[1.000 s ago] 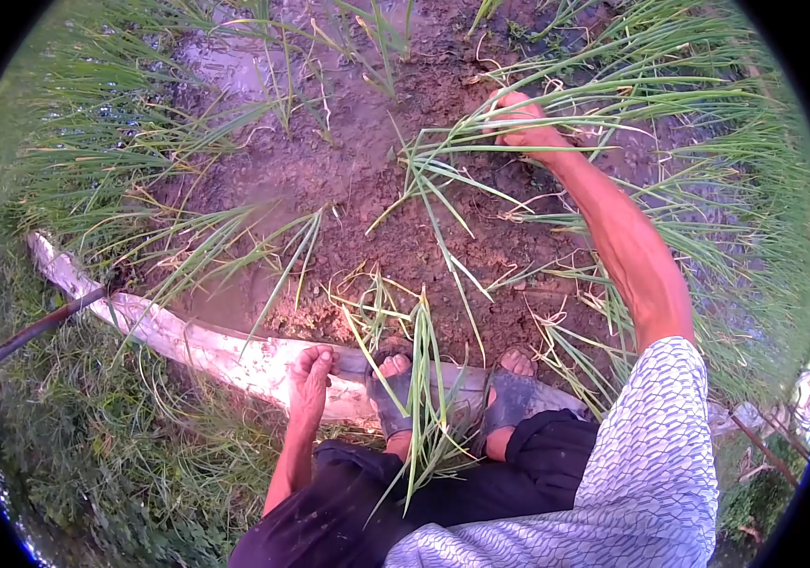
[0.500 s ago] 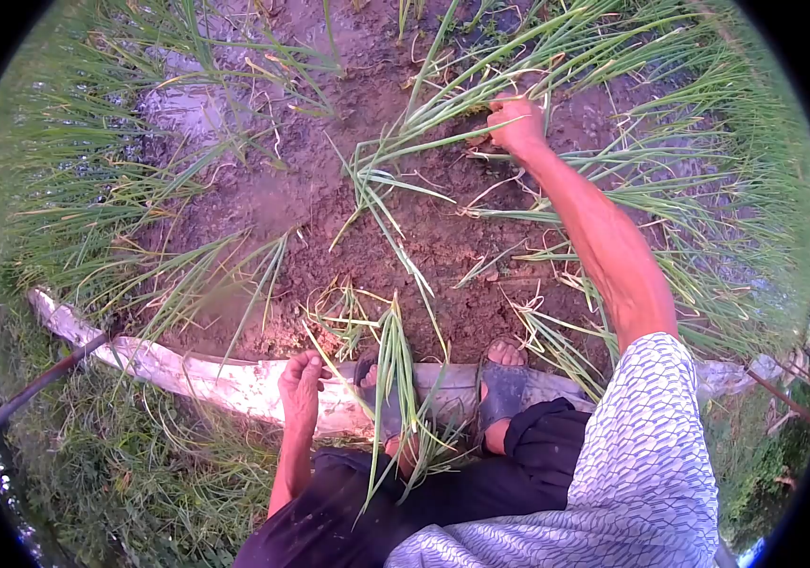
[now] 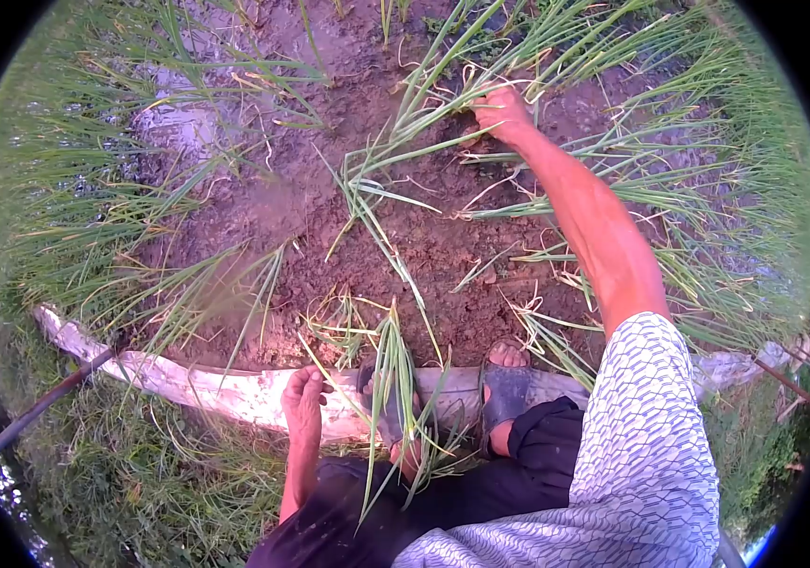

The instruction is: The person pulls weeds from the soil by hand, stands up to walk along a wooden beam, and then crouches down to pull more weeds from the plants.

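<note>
In the head view, my right hand (image 3: 501,109) reaches out at the upper right, its fingers closed around the base of some green onion plants (image 3: 424,114). Long leaves fan out from that spot over the mud. My left hand (image 3: 302,398) rests above the white edging near my left foot, thumb and fingers pinched together. Whatever it may hold is too small to make out. A cluster of pulled green onions (image 3: 392,369) lies across my left sandal and trouser leg, close to the left hand. Another small tuft of onion leaves (image 3: 343,327) lies on the soil just beyond.
Wet brown mud (image 3: 282,208) fills the middle, with rows of standing onion leaves (image 3: 73,189) to the left and right (image 3: 708,189). A pale raised border (image 3: 206,383) runs under my sandals (image 3: 504,393). A dark pole (image 3: 45,407) crosses it at left, above grass (image 3: 140,483).
My right hand has shifted slightly left and up with the onion plants still in its grip. The left hand stays pinched, nearly in place. The view has moved a little.
</note>
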Motion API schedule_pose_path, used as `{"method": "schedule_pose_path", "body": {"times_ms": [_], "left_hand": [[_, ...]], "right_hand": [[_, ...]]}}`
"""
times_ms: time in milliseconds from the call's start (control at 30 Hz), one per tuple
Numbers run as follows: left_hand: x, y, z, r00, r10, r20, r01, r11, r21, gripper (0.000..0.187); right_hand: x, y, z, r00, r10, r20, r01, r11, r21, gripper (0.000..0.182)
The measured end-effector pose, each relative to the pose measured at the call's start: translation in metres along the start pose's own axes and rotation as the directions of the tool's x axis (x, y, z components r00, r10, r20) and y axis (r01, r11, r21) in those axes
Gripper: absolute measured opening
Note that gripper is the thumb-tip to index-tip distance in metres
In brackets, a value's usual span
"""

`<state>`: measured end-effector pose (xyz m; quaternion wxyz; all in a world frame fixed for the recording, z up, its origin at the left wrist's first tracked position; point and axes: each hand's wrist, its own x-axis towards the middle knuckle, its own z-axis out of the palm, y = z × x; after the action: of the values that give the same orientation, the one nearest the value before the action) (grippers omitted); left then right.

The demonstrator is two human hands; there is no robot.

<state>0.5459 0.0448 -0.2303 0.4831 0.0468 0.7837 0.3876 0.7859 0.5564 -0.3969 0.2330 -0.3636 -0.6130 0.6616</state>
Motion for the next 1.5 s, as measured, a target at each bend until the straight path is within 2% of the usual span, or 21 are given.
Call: {"method": "schedule_pose_path", "body": {"times_ms": [33, 67, 100, 200, 233, 267, 300, 333, 533, 567, 700, 767, 800, 867, 900, 933, 967, 1033, 1333, 1467, 1500], "left_hand": [[-0.002, 0.001, 0.0, 1.0, -0.005, -0.002, 0.005, 1.0, 0.004, 0.021], [-0.004, 0.002, 0.0, 1.0, -0.01, -0.003, 0.01, 1.0, 0.008, 0.021], [-0.006, 0.002, -0.001, 1.0, -0.013, 0.012, 0.012, 1.0, 0.023, 0.022], [-0.009, -0.006, -0.005, 0.999, -0.038, 0.007, 0.038, 0.999, 0.011, 0.023], [-0.009, -0.008, -0.008, 0.999, -0.042, 0.012, 0.042, 0.999, 0.024, 0.024], [-0.009, -0.009, -0.01, 0.999, -0.039, 0.011, 0.039, 0.999, 0.024, 0.024], [-0.009, -0.01, -0.012, 0.999, -0.037, 0.01, 0.037, 0.999, 0.026, 0.024], [-0.01, -0.008, -0.013, 0.999, -0.037, 0.009, 0.037, 0.999, 0.028, 0.024], [-0.018, 0.012, -0.027, 0.999, -0.02, -0.046, 0.025, 0.994, 0.108, 0.022], [-0.019, 0.014, -0.03, 0.998, -0.017, -0.057, 0.023, 0.993, 0.113, 0.022], [-0.027, 0.018, -0.044, 0.996, -0.018, -0.082, 0.029, 0.991, 0.129, 0.024], [-0.035, 0.024, -0.048, 0.997, -0.014, -0.069, 0.026, 0.984, 0.176, 0.026], [-0.041, 0.029, -0.049, 0.997, -0.032, -0.072, 0.045, 0.98, 0.192, 0.026], [-0.051, 0.029, -0.059, 0.997, -0.041, -0.059, 0.052, 0.979, 0.198, 0.026], [-0.056, 0.029, -0.064, 0.996, -0.056, -0.068, 0.068, 0.978, 0.196, 0.025], [-0.062, 0.033, -0.068, 0.995, -0.078, -0.068, 0.089, 0.977, 0.191, 0.024], [-0.066, 0.032, -0.075, 0.994, -0.079, -0.071, 0.091, 0.978, 0.189, 0.022], [-0.075, 0.025, -0.087, 0.992, -0.077, -0.097, 0.094, 0.978, 0.185, 0.02], [-0.106, -0.005, -0.087, 0.968, -0.164, -0.19, 0.196, 0.967, 0.165, 0.018], [-0.1, -0.013, -0.083, 0.961, -0.201, -0.189, 0.224, 0.969, 0.108, 0.018], [-0.098, -0.011, -0.082, 0.96, -0.219, -0.176, 0.242, 0.963, 0.119, 0.017]], "right_hand": [[-0.004, -0.005, -0.004, 0.994, 0.046, -0.102, -0.005, 0.926, 0.378, 0.011], [-0.014, -0.035, 0.005, 0.944, 0.018, -0.329, -0.026, 0.999, -0.021, 0.012], [-0.009, -0.038, 0.005, 0.854, 0.145, -0.499, -0.183, 0.983, -0.028, 0.013], [-0.016, -0.043, -0.002, 0.856, 0.131, -0.501, -0.182, 0.982, -0.054, 0.016], [-0.017, -0.04, -0.01, 0.949, 0.167, -0.269, -0.142, 0.984, 0.111, 0.017], [-0.018, -0.033, -0.005, 0.972, -0.159, -0.173, 0.056, 0.871, -0.488, 0.018], [-0.019, -0.032, 0.002, 0.882, -0.467, -0.058, 0.15, 0.395, -0.906, 0.019], [-0.013, -0.013, 0.004, 0.806, -0.589, -0.053, 0.385, 0.591, -0.708, 0.021], [0.006, 0.023, 0.012, 0.984, -0.172, 0.045, 0.169, 0.983, 0.069, 0.003], [0.01, 0.026, 0.014, 0.999, -0.044, 0.027, 0.034, 0.958, 0.284, 0.006], [0.024, 0.005, -0.008, 0.954, -0.249, 0.164, -0.025, 0.479, 0.877, 0.011], [0.032, -0.011, -0.027, 0.957, 0.053, -0.286, -0.018, 0.992, 0.125, 0.01], [0.029, -0.042, -0.031, 0.952, 0.018, -0.305, -0.056, 0.992, -0.116, 0.01], [0.023, -0.065, -0.046, 0.987, 0.095, -0.129, -0.102, 0.994, -0.048, 0.008], [0.026, -0.068, -0.054, 0.995, -0.077, 0.064, 0.1, 0.755, -0.648, 0.007], [0.03, -0.056, -0.061, 0.982, -0.035, 0.186, 0.185, 0.374, -0.909, 0.006], [0.034, -0.044, -0.068, 0.952, 0.007, 0.305, 0.305, -0.078, -0.949, 0.006], [0.02, -0.035, -0.055, 0.989, -0.133, 0.058, 0.138, 0.726, -0.674, 0.017], [0.005, -0.038, -0.005, 0.972, -0.182, -0.146, -0.09, 0.286, -0.954, 0.007], [0.023, 0.004, -0.02, 0.911, -0.289, -0.295, 0.016, 0.738, -0.674, 0.011], [0.028, 0.0, -0.019, 0.898, -0.201, -0.392, -0.167, 0.668, -0.725, 0.011]]}}
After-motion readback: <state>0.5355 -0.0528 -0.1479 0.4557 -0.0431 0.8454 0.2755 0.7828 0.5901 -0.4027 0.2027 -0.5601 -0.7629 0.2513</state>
